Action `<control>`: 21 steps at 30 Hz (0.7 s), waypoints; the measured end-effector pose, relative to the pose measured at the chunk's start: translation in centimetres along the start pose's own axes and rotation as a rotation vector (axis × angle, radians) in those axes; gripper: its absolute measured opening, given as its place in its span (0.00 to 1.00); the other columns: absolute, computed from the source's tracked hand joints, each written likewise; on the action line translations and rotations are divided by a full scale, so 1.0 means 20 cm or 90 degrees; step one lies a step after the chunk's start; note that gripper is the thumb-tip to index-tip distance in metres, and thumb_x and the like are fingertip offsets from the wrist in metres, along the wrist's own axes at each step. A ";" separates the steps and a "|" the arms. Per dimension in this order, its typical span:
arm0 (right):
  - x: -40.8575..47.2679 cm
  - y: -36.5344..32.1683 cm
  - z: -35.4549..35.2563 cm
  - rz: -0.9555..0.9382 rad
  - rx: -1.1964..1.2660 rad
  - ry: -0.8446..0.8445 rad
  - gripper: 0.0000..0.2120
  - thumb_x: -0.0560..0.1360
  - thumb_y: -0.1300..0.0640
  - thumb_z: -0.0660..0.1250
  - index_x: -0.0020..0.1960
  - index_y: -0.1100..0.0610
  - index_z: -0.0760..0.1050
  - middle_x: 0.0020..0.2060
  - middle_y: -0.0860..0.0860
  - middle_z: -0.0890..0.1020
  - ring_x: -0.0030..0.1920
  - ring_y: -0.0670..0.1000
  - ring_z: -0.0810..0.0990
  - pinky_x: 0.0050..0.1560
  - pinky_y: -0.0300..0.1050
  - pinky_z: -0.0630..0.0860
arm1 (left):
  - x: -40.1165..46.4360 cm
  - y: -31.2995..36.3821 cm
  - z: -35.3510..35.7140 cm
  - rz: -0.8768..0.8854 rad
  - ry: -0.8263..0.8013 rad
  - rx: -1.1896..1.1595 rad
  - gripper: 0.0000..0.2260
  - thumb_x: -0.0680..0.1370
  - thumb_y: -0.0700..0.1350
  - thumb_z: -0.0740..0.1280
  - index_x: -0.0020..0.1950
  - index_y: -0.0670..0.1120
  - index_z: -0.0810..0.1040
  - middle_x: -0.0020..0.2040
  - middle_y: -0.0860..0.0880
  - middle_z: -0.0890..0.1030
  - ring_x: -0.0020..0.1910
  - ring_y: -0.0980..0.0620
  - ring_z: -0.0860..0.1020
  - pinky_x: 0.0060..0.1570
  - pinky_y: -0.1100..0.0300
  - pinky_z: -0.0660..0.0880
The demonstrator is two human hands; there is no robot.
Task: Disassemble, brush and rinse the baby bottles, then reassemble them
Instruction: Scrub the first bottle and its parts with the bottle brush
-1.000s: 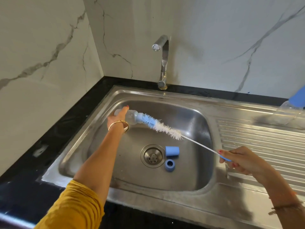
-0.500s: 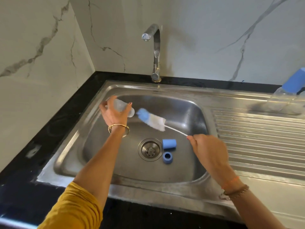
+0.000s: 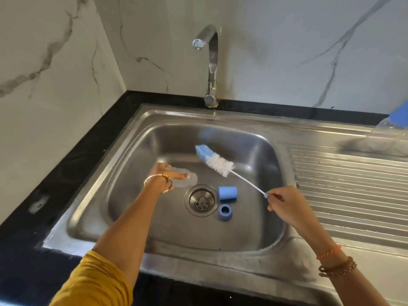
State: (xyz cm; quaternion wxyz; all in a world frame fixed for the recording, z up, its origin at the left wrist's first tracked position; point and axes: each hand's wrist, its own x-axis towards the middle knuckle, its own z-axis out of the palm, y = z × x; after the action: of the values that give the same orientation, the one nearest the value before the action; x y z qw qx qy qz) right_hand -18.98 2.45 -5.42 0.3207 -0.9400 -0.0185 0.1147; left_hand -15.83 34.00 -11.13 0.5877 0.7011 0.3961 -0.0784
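- Bottle [image 3: 184,180], clear and with its top off, lies low in the sink [image 3: 260,237], just left of the drain [image 3: 201,203], with the left hand [image 3: 164,175] gripping it from above; whether it touches the basin floor cannot be told.
- Left hand's fingers curl over the bottle's body, with a gold bangle [image 3: 157,181] at the wrist and a mustard sleeve further back.
- Right hand [image 3: 284,205] pinches the thin handle end of the bottle brush [image 3: 217,162], to the right of the drain.
- Brush slants up and away from that hand, its white bristles and blue sponge tip in the air above the basin, behind the drain and clear of the bottle.
- Blue cap [image 3: 227,192] lies on its side just right of the drain.
- Blue ring [image 3: 225,212] sits flat in front of the cap, also just right of the drain.
- Tap [image 3: 210,62] stands behind the drain at the sink's back edge, not running.
- Second bottle [image 3: 388,133] with a blue top rests far right of the drain on the draining board, partly cut off by the frame.
- Black tabletop [image 3: 72,160] borders the sink to the left of the drain.
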 end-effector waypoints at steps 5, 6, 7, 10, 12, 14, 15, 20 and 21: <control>0.01 -0.01 0.01 -0.009 -0.070 -0.010 0.10 0.75 0.58 0.61 0.42 0.62 0.78 0.35 0.59 0.81 0.40 0.60 0.78 0.43 0.49 0.75 | 0.01 -0.13 0.07 -0.015 -0.157 0.258 0.22 0.63 0.39 0.79 0.53 0.44 0.74 0.46 0.48 0.75 0.44 0.49 0.75 0.38 0.56 0.77; 0.00 -0.02 0.01 -0.012 -0.077 -0.012 0.10 0.75 0.58 0.60 0.42 0.61 0.79 0.35 0.57 0.81 0.40 0.60 0.79 0.43 0.49 0.75 | 0.01 -0.16 0.09 -0.016 -0.169 0.267 0.24 0.63 0.39 0.79 0.55 0.44 0.74 0.49 0.47 0.76 0.47 0.47 0.75 0.39 0.54 0.78; 0.01 -0.03 0.00 -0.017 -0.086 -0.013 0.10 0.75 0.58 0.60 0.41 0.60 0.79 0.34 0.56 0.82 0.40 0.59 0.79 0.42 0.49 0.75 | 0.03 -0.19 0.10 -0.016 -0.174 0.267 0.26 0.63 0.40 0.79 0.57 0.43 0.74 0.52 0.46 0.76 0.51 0.46 0.76 0.42 0.52 0.79; 0.02 -0.05 -0.01 -0.023 -0.096 -0.008 0.10 0.75 0.58 0.60 0.41 0.58 0.79 0.34 0.55 0.82 0.40 0.58 0.79 0.42 0.49 0.75 | 0.05 -0.25 0.11 -0.031 -0.155 0.241 0.26 0.65 0.45 0.78 0.59 0.44 0.73 0.58 0.45 0.74 0.57 0.44 0.75 0.48 0.50 0.79; 0.03 -0.06 0.00 -0.019 -0.098 -0.008 0.10 0.75 0.59 0.61 0.42 0.58 0.80 0.35 0.55 0.82 0.41 0.58 0.79 0.42 0.49 0.76 | 0.05 -0.27 0.10 -0.022 -0.159 0.290 0.27 0.66 0.47 0.78 0.61 0.46 0.73 0.59 0.46 0.74 0.56 0.44 0.75 0.49 0.49 0.79; 0.02 -0.06 0.01 -0.011 -0.095 -0.007 0.10 0.75 0.58 0.61 0.43 0.57 0.80 0.36 0.54 0.82 0.42 0.58 0.79 0.43 0.48 0.76 | 0.06 -0.27 0.10 0.027 -0.160 0.378 0.30 0.65 0.48 0.77 0.65 0.46 0.71 0.61 0.46 0.74 0.57 0.43 0.75 0.52 0.48 0.78; 0.02 -0.06 0.01 -0.008 -0.094 -0.005 0.10 0.75 0.58 0.61 0.43 0.56 0.80 0.36 0.53 0.82 0.43 0.57 0.79 0.43 0.47 0.75 | 0.07 -0.27 0.10 0.055 -0.158 0.429 0.33 0.65 0.49 0.78 0.67 0.45 0.69 0.63 0.45 0.73 0.59 0.43 0.74 0.57 0.50 0.75; 0.00 -0.05 0.00 -0.008 -0.145 0.053 0.08 0.75 0.54 0.63 0.46 0.52 0.80 0.34 0.49 0.75 0.38 0.54 0.73 0.38 0.41 0.64 | 0.07 -0.21 0.14 0.169 -0.100 0.561 0.40 0.65 0.50 0.77 0.72 0.45 0.63 0.70 0.43 0.63 0.69 0.42 0.63 0.66 0.53 0.63; 0.00 -0.05 -0.01 -0.009 -0.154 0.070 0.08 0.75 0.53 0.63 0.46 0.51 0.80 0.34 0.49 0.75 0.36 0.52 0.71 0.38 0.41 0.63 | 0.06 -0.19 0.16 0.195 -0.085 0.562 0.39 0.66 0.50 0.77 0.71 0.45 0.63 0.70 0.43 0.63 0.69 0.42 0.62 0.67 0.53 0.62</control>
State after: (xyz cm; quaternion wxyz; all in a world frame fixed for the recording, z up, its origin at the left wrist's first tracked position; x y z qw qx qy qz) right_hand -18.88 3.15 -4.61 0.2064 -0.9765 -0.0214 0.0576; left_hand -16.40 31.74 -15.65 0.2622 0.9279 0.1783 -0.1963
